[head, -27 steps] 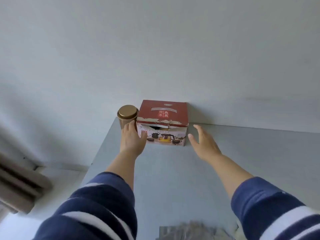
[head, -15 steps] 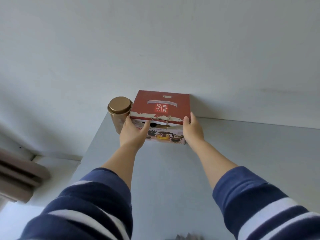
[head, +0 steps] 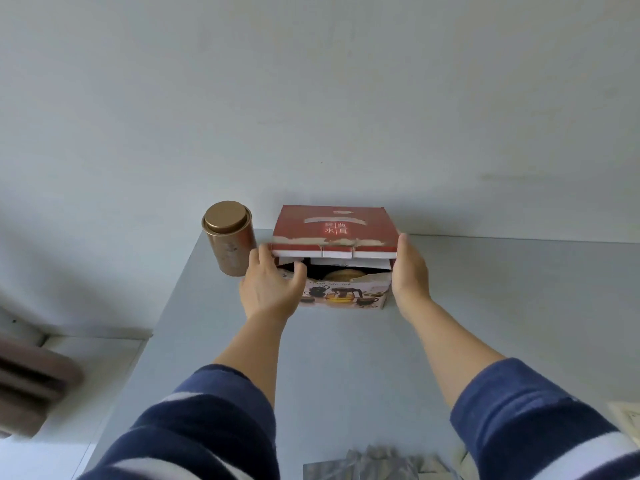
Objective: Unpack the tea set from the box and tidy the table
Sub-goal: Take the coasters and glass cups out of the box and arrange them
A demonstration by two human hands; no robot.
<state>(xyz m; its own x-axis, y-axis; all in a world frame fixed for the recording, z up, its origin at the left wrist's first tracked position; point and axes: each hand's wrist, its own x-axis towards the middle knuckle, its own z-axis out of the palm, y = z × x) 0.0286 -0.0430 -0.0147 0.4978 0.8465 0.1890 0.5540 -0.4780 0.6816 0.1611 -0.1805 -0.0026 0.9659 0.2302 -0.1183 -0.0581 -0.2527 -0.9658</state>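
Note:
A red-topped cardboard tea set box (head: 334, 228) stands at the far edge of the grey table (head: 346, 358), against the wall. Its front shows pictures of a teapot and cups. The lid flap is lifted a little, and a dark gap shows something round inside. My left hand (head: 272, 289) grips the box's left front corner, thumb at the gap. My right hand (head: 410, 273) presses flat against the box's right side, fingertips at the lid's edge.
A gold cylindrical tin (head: 228, 237) with a round lid stands just left of the box, close to my left hand. Crumpled silvery wrapping (head: 377, 465) lies at the table's near edge. The table's left edge drops to the floor.
Both hands closed in on the box and took hold of its sides. The lid flap has risen, opening a gap at the front.

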